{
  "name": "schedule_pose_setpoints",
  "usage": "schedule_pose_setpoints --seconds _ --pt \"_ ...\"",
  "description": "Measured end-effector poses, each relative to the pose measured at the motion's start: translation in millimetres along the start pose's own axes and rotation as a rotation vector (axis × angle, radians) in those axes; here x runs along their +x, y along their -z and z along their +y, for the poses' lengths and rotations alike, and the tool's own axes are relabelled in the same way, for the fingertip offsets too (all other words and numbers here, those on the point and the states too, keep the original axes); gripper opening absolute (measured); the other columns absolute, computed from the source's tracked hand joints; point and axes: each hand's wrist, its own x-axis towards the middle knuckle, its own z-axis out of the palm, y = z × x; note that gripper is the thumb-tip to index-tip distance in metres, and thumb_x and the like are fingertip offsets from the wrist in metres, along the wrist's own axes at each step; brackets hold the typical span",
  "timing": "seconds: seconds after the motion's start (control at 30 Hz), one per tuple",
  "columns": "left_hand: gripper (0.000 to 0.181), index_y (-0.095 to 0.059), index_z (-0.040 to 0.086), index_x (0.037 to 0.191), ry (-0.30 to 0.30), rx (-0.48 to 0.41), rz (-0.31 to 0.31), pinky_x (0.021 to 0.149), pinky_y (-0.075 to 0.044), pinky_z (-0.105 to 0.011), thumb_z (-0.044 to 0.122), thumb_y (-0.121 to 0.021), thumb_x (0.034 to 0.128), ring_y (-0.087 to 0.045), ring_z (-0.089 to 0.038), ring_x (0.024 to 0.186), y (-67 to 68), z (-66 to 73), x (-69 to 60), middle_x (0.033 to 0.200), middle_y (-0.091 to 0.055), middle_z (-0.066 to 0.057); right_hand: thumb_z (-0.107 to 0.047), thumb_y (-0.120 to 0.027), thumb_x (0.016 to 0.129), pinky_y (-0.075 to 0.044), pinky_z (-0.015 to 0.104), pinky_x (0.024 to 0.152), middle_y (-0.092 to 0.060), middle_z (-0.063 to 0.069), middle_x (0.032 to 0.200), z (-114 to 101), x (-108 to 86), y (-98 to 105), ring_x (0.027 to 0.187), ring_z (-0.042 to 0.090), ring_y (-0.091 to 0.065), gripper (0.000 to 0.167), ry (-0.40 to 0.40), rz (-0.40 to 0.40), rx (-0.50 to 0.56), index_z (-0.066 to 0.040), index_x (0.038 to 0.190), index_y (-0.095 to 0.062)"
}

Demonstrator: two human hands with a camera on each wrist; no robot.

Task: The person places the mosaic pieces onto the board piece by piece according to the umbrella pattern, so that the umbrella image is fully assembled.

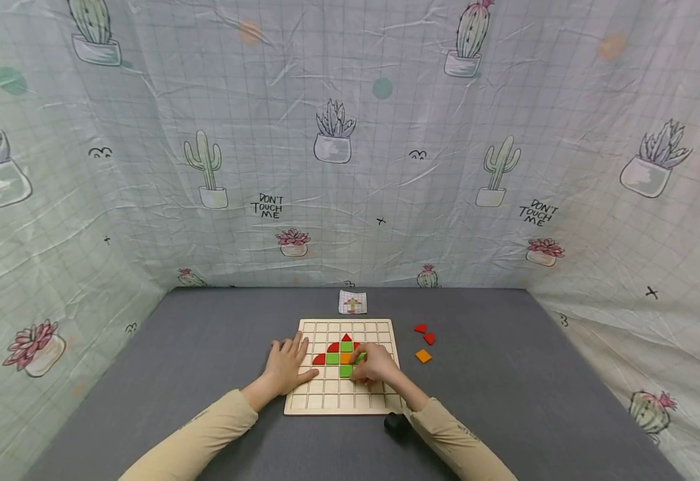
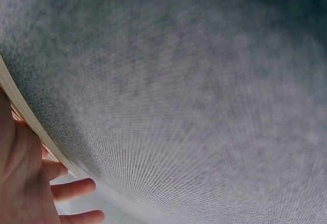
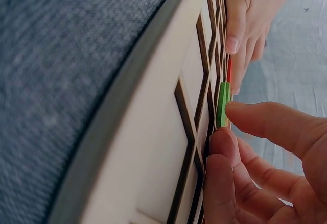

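Note:
A light wooden grid board (image 1: 314,404) lies on the table, bearing red, green and orange tiles. My left hand (image 1: 286,364) rests on its left side with fingers spread, and in the left wrist view that hand (image 2: 25,178) shows at the board's edge. Over the middle right of the board my right hand (image 1: 377,366) is bent down, covering some tiles. In the right wrist view, its thumb and fingertips (image 3: 240,113) pinch at the edge of a green tile (image 3: 222,101) low on the board. An orange tile (image 1: 346,359) sits beside the lower green tile (image 1: 346,371).
Right of the board lie two red tiles (image 1: 429,339) and an orange square tile (image 1: 423,356). A small pattern card (image 1: 353,302) is behind the board. A black object (image 1: 397,425) shows by the right wrist. Patterned cloth (image 1: 380,180) hangs around the grey table (image 1: 218,327).

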Motion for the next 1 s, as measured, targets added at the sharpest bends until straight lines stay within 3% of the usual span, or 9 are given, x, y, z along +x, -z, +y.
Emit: schedule_pose_setpoints --seconds 0.27,0.57,1.0 --pt "0.073 -0.043 0.01 0.133 0.002 0.004 -0.004 0.082 -0.036 -0.048 0.064 -0.033 0.0844 -0.048 -0.026 0.106 -0.2 0.1 -0.2 0.137 -0.042 -0.01 -0.001 -0.073 0.065 -0.048 0.028 0.045 -0.064 0.008 0.06 -1 -1.2 3 0.047 0.013 -0.057 0.022 0.024 -0.006 0.012 0.002 0.084 -0.063" --pt "0.073 -0.042 0.009 0.133 0.003 -0.004 -0.017 0.082 -0.035 -0.048 0.063 -0.034 0.0841 -0.047 -0.027 0.105 5.1 -0.5 0.0 0.138 -0.041 -0.011 -0.003 -0.069 0.072 -0.046 0.025 0.046 -0.062 0.008 0.063 7 1.0 11 0.047 0.012 -0.054 0.021 0.118 -0.026 0.054 0.003 0.091 -0.063" --pt "0.073 -0.042 0.009 0.133 0.001 0.008 -0.027 0.081 -0.035 -0.048 0.063 -0.034 0.0846 -0.047 -0.027 0.105 8.7 -0.1 -1.7 0.137 -0.042 -0.01 -0.005 -0.064 0.077 -0.051 0.035 0.052 -0.063 0.015 0.075 24 -12.3 44 0.06 0.034 -0.061 0.022 0.239 -0.057 0.067 0.004 0.097 -0.062"
